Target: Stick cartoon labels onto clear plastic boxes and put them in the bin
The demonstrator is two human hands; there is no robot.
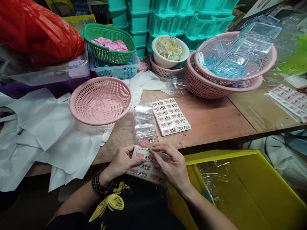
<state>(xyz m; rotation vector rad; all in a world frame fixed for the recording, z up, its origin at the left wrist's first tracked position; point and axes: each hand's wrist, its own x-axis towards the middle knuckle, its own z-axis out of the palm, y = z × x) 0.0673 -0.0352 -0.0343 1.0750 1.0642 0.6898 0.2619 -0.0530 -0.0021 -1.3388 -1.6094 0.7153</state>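
Observation:
My left hand (pixel 122 161) grips a sheet of cat stickers (pixel 144 172) by its left side, thumb on top, just off the table's front edge. At the sheet's upper edge, the thumb and fingertips of my right hand (pixel 171 163) are pinched together on a sticker; whether it has lifted from the backing is hard to see. Right beyond my hands lies a row of clear plastic boxes (pixel 144 118), and the nearest box (pixel 147 139) shows a cat sticker on it. A stack of similar sticker sheets (pixel 171 116) lies flat to their right.
A pink basket (pixel 100 120) stands left of the boxes, beside loose white paper sheets (pixel 64 140). Pink baskets (pixel 206 86) with clear plastic pieces stand back right. A yellow bin (pixel 251 185) is below the table's edge at right. Another person's hand (pixel 302 89) shows at far right.

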